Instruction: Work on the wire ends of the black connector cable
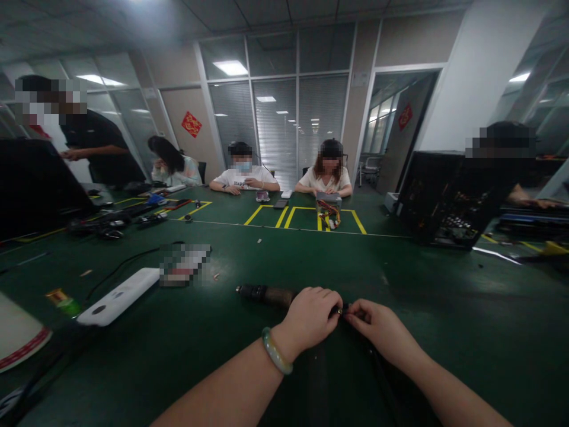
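A long electric screwdriver (278,296) with a black chuck and brownish barrel lies on its side just above the green table, its tip to the left. My left hand (311,314), a bangle (276,351) on its wrist, is closed around the rear part from above and hides it. A small brassy spot shows by the thumb at the tool's end. My right hand (377,326) pinches a small dark plug-like piece (347,309) right at that end. A dark cord (372,352) runs below the right hand. Whether the piece sits in the tool, I cannot tell.
A white power strip (122,296) with a black cord lies left, near a green-and-gold spool (64,302) and a white cup (18,332). A black computer case (438,198) stands right. Across the green table (222,344), several people sit or stand; a power supply (328,204) trails wires.
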The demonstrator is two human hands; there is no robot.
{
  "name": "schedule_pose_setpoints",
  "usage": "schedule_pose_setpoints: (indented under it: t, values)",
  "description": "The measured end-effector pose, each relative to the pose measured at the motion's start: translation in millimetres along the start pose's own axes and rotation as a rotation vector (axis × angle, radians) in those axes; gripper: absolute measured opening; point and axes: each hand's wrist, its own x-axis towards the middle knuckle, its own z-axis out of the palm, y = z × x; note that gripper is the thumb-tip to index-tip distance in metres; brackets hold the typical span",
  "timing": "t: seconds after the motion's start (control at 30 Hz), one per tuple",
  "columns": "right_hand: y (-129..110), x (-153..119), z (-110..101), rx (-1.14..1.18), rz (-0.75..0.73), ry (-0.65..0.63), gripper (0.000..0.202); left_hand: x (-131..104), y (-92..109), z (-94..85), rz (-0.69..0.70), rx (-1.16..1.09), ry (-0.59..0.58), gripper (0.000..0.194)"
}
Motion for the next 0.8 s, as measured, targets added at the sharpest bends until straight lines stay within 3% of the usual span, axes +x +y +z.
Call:
schedule_pose_setpoints:
  t: [0.27, 0.43, 0.6, 0.8]
  values:
    - [0.5, 0.2, -0.4, 0.007, 0.008, -0.008, 0.017, -0.3, -0.1, -1.0, 0.012, 0.004, -0.015, 0.006]
    - [-3.4, -0.5, -1.6, 0.001, 0.025, -0.024, 0.018, -0.4, 0.2, 0.0, -0.015, 0.001, -0.004, 0.014]
    - [-2.4, -0.2, -1.7, -0.021, 0.015, -0.007, 0.018, -0.5, 1.3, -2.4, 0.009, 0.017, -0.026, 0.007]
    - [-2.9, -0.3, -2.2, -0.02, 0.015, -0.016, 0.018, -0.6, 1.6, -2.0, -0.017, 0.012, -0.008, 0.015]
